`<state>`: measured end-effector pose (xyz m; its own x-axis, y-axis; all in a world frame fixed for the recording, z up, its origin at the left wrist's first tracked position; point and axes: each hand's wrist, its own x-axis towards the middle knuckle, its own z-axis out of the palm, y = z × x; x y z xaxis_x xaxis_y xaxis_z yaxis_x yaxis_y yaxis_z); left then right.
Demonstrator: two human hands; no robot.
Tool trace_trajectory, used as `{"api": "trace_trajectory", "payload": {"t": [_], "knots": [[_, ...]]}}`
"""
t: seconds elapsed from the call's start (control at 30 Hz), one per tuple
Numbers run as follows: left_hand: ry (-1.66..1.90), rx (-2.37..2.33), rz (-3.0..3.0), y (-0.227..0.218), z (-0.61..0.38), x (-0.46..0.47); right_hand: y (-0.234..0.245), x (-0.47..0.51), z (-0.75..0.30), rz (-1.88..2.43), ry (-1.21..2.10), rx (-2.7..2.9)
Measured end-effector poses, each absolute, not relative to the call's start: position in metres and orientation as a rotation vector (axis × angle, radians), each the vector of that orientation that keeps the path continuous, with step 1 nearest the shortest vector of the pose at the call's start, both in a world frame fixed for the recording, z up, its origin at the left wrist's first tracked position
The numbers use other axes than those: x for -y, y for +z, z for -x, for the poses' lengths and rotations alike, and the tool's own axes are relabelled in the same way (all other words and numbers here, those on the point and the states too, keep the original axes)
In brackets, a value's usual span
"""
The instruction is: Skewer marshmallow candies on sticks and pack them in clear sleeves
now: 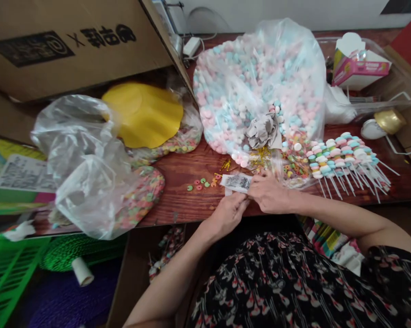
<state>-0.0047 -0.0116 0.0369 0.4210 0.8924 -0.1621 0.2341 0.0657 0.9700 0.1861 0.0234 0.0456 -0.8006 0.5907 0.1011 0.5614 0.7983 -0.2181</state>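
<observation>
The wooden worktop (195, 193) runs across in front of me, and its ends are cut off by the view. A cardboard box (72, 45) leans over its far left, blocking what lies behind it. Beyond my hands sits a big clear bag (256, 86) of pink and blue candy pieces, and to the left a crumpled plastic bag (85, 171) covers part of a heap of coloured cereal rings (142, 198). On the right, candy skewers (342, 159) lie fanned out, just beside the big bag. Right at the worktop's near edge, my left hand (227, 214) and right hand (268, 193) are closed narrowly on a small printed packet (237, 182). My fingers hide part of it, and I can't make out its print. A few loose rings (200, 183) lie just left of it.
</observation>
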Motion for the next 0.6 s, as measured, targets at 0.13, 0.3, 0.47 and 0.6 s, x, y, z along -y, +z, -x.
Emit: {"api": "trace_trajectory", "payload": {"t": [0.13,0.3,0.47,0.6], "knots": [[0.692,-1.083,-1.135,0.033,0.02,0.018,0.058,-0.022,-0.174,0.755,0.172,2.71],[0.52,-0.886,-0.709,0.026,0.037,0.03,0.049,-0.029,-0.166,0.459,0.269,2.749],[0.773,-1.186,-0.861,0.015,0.045,0.04,0.042,-0.048,-0.144,0.652,0.732,2.848],[0.931,-1.296,-0.841,0.005,0.06,0.046,0.052,-0.086,-0.118,0.712,1.011,2.712]]}}
